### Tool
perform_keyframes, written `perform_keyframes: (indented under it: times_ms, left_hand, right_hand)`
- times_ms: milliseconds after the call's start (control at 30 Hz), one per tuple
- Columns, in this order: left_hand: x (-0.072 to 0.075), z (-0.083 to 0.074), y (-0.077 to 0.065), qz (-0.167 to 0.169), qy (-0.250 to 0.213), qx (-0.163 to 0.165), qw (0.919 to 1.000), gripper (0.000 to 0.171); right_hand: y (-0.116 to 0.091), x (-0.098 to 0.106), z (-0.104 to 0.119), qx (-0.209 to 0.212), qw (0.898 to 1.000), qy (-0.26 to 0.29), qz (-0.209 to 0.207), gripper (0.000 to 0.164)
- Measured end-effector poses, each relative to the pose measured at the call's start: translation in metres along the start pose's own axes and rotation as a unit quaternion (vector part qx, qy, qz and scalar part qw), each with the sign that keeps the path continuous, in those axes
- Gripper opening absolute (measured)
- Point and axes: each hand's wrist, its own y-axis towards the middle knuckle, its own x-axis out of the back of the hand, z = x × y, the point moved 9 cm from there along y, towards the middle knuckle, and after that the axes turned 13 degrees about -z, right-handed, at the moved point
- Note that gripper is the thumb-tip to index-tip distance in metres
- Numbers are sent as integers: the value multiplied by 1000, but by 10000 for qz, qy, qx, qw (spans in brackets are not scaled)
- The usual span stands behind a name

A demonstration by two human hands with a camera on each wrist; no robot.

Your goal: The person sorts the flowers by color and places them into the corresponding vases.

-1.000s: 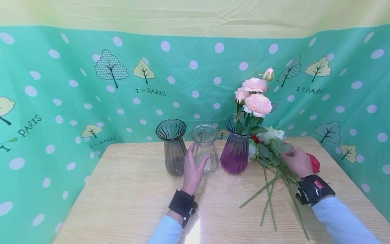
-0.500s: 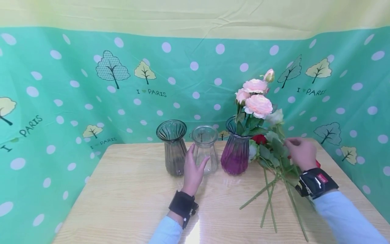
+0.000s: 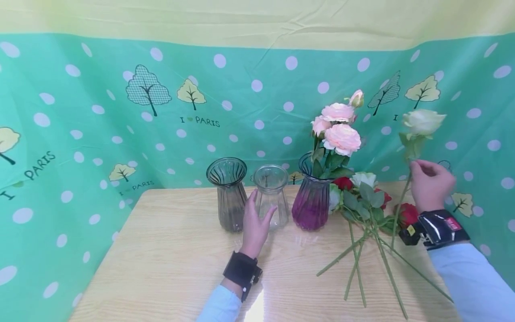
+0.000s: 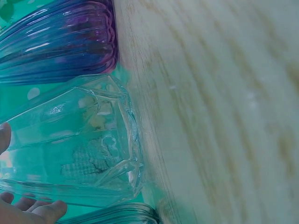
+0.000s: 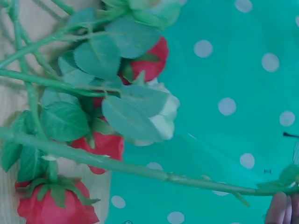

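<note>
A clear glass vase (image 3: pixel 272 201) stands on the table between two other vases. My left hand (image 3: pixel 256 226) holds it low on its side, the thumb across its front and the fingers along its left; fingertips (image 4: pixel 53 211) show against the glass in the left wrist view. At the right, my right hand (image 3: pixel 433 185) pinches the green stem of a white rose (image 3: pixel 423 122) just below its leaves. That rose is raised upright above the table. In the right wrist view its stem (image 5: pixel 140 169) crosses the picture to the fingers (image 5: pixel 276 210).
Left of the clear vase is a grey ribbed vase (image 3: pixel 230 201). To its right, a purple-based vase (image 3: pixel 310 205) bears pink flowers (image 3: pixel 342 137). White and red roses (image 3: pixel 407 214) lie at the right, their stems crossing toward the front. A dotted green cloth (image 3: pixel 225 134) hangs behind.
My right hand has drawn the white rose out of the pile, lifting it up and to the right. The left hand stays at the clear vase.
</note>
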Motion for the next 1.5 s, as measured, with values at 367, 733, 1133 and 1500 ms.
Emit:
perform_keyframes:
  times_ms: [367,733,1133,1500]
  left_hand:
    - [-1,-2,-1,38,-8,8,10000,75]
    - [-1,-2,0,39,-37,21,10000,76]
    - [-1,0,0,9,-66,-88,9999,76]
    - [-1,-1,0,28,-116,-94,9999,75]
  right_hand:
    - [16,31,1,-1146,9644,2143,-1043,4]
    - [-3,16,-31,-2720,9248,2614,-496,10]
    - [-53,-5,-48,-3622,8641,3401,804,18]
    - [-80,-14,-17,-2807,8485,3802,2382,15]
